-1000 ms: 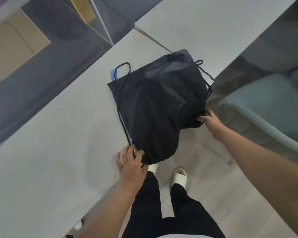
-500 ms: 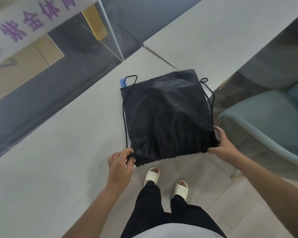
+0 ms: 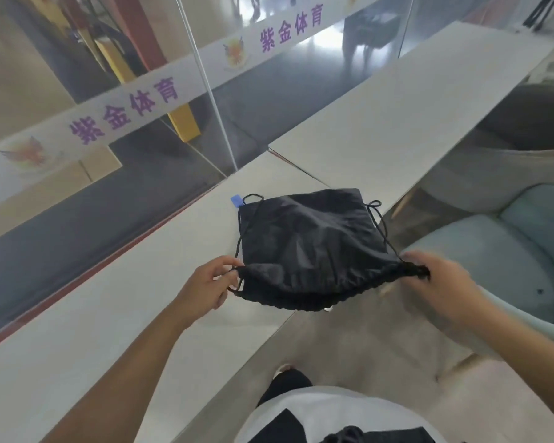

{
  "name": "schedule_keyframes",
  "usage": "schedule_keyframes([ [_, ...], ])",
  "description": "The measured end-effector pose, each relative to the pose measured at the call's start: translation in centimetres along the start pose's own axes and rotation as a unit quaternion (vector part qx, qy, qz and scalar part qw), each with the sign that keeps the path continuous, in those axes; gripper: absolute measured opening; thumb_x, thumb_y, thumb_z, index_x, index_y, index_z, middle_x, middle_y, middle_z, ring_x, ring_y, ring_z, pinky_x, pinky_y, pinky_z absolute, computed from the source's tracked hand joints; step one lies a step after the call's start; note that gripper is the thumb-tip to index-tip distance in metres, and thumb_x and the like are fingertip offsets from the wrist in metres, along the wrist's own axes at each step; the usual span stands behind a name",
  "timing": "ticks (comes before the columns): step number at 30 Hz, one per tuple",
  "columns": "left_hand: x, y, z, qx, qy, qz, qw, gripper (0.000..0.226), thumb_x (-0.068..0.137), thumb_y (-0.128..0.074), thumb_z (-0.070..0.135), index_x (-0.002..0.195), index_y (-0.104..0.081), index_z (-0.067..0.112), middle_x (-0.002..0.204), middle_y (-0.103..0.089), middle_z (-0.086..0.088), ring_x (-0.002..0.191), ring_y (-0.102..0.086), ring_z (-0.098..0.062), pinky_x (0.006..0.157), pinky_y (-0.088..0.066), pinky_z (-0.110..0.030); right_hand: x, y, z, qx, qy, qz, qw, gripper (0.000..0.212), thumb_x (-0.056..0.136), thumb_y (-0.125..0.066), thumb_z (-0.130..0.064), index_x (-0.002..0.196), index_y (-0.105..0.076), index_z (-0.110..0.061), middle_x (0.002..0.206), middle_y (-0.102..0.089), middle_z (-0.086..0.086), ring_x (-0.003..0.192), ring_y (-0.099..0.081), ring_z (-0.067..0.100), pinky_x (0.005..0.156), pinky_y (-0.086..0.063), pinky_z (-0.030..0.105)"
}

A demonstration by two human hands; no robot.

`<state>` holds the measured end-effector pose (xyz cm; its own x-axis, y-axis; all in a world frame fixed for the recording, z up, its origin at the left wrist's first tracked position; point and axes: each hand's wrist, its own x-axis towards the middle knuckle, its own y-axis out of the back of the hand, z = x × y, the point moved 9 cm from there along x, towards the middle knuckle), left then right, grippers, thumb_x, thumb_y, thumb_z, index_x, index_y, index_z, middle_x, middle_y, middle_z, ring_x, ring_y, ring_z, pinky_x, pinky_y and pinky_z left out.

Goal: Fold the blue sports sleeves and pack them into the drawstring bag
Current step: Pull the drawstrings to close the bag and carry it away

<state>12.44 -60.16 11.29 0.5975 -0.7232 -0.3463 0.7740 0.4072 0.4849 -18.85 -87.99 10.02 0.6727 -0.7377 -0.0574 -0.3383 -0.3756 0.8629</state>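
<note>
**Bag held by its gathered mouth at the desk edge**

Black bag (image 3: 311, 247) lying across the near edge of the pale desk (image 3: 93, 314) — bottom end pointing away, cinched mouth toward the body, lifted slightly off the surface and overhanging the edge. Long axis running from mouth to far end, roughly away from the camera. Left hand (image 3: 207, 282) pinching the left corner of the mouth, cord (image 3: 248, 225) looped at the fingers. Right hand (image 3: 438, 282) closed on the bunched right corner, blurred. Small blue tag (image 3: 237, 200) at the far left corner. Teal chair (image 3: 509, 251) beside the desk, right.
</note>
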Motion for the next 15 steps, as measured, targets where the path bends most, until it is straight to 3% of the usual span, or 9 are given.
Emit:
schedule_keyframes([
  [2, 0.6, 0.0, -0.3, 0.067, 0.007, -0.065, 0.996, 0.015, 0.096, -0.063, 0.022, 0.107, -0.065, 0.032, 0.09, -0.067, 0.004, 0.064, -0.057, -0.012, 0.061, -0.045, -0.021, 0.9, 1.3, -0.4, -0.013, 0.001, -0.003, 1.0, 0.028, 0.082, -0.076, -0.022, 0.109, -0.07, -0.025, 0.095, -0.073, 0.004, 0.088, -0.067, 0.03, 0.078, -0.052, 0.04],
  [4, 0.9, -0.1, -0.3, 0.144, -0.006, -0.127, 0.981, 0.026, 0.089, -0.072, 0.027, 0.109, -0.062, 0.039, 0.088, -0.066, 0.008, 0.077, -0.063, -0.013, 0.072, -0.046, -0.021, 1.7, 1.7, -0.9, -0.054, 0.017, -0.03, 0.998, 0.027, 0.079, -0.08, -0.022, 0.105, -0.073, -0.023, 0.093, -0.071, 0.006, 0.084, -0.067, 0.032, 0.076, -0.052, 0.041],
  [6, 1.1, -0.2, -0.6, 0.221, -0.02, -0.161, 0.962, 0.035, 0.083, -0.077, 0.026, 0.108, -0.059, 0.043, 0.084, -0.064, 0.01, 0.075, -0.061, -0.011, 0.071, -0.044, -0.017, 2.3, 1.7, -0.9, -0.096, 0.042, -0.054, 0.993, 0.026, 0.078, -0.08, -0.017, 0.103, -0.074, -0.022, 0.088, -0.067, 0.003, 0.076, -0.065, 0.033, 0.072, -0.052, 0.042],
  [9, 1.9, 0.1, -1.5, 0.301, -0.047, -0.152, 0.94, 0.05, 0.081, -0.08, 0.022, 0.119, -0.055, 0.042, 0.101, -0.062, 0.013, 0.088, -0.061, -0.012, 0.081, -0.048, -0.02, 2.4, 2.2, -1.3, -0.106, 0.074, -0.054, 0.99, 0.016, 0.079, -0.077, -0.005, 0.09, -0.075, -0.017, 0.07, -0.05, -0.014, 0.059, -0.05, 0.016, 0.058, -0.038, 0.03],
  [12, 3.0, 0.3, -2.8, 0.324, -0.072, -0.114, 0.936, 0.066, 0.08, -0.083, 0.023, 0.134, -0.049, 0.04, 0.121, -0.05, 0.015, 0.102, -0.062, -0.015, 0.092, -0.054, -0.027, 2.1, 2.6, -2.0, -0.072, 0.062, -0.059, 0.994, 0.01, 0.083, -0.075, -0.005, 0.088, -0.077, -0.013, 0.069, -0.053, -0.007, 0.06, -0.047, 0.005, 0.056, -0.032, 0.02],
  [15, 3.4, -1.0, -6.0, 0.268, -0.005, -0.131, 0.955, 0.067, 0.077, -0.085, 0.026, 0.134, -0.05, 0.037, 0.121, -0.049, 0.017, 0.108, -0.059, -0.014, 0.093, -0.049, -0.025, 2.2, 2.9, -2.7, -0.05, 0.05, -0.04, 0.997, 0.009, 0.083, -0.076, -0.007, 0.09, -0.079, -0.012, 0.068, -0.055, -0.003, 0.062, -0.048, 0.004, 0.056, -0.033, 0.022],
])
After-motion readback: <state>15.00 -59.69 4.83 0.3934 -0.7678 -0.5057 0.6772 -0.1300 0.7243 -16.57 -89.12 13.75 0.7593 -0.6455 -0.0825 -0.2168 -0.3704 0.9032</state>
